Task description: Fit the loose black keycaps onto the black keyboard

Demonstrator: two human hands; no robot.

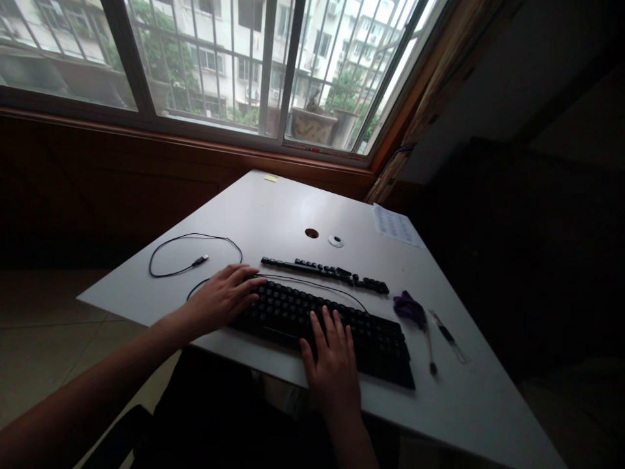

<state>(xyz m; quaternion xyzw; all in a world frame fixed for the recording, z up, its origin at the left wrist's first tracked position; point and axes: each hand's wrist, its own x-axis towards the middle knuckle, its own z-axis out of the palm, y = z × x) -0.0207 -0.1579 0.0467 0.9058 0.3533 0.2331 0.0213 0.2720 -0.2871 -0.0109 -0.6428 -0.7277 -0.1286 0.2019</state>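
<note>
A black keyboard (293,309) lies near the front edge of the white table. My left hand (224,296) rests over its left end, fingers stretched toward the upper left keys. Over the middle of the keyboard, my right hand (332,361) lies with fingers spread across the keys. Neither hand grips anything. Behind the keyboard is a row of loose black keycaps (322,269). A thin black cable (215,236) loops on the left and ends in a USB plug (201,260); part of it runs behind the keyboard.
Right of the keyboard lie a crumpled purple cloth (409,309), a small brush (431,355) and a wire keycap puller (446,334). Farther back are a cable hole (311,233), its white cover (336,241), a printed sheet (398,225) and a yellow note (271,178).
</note>
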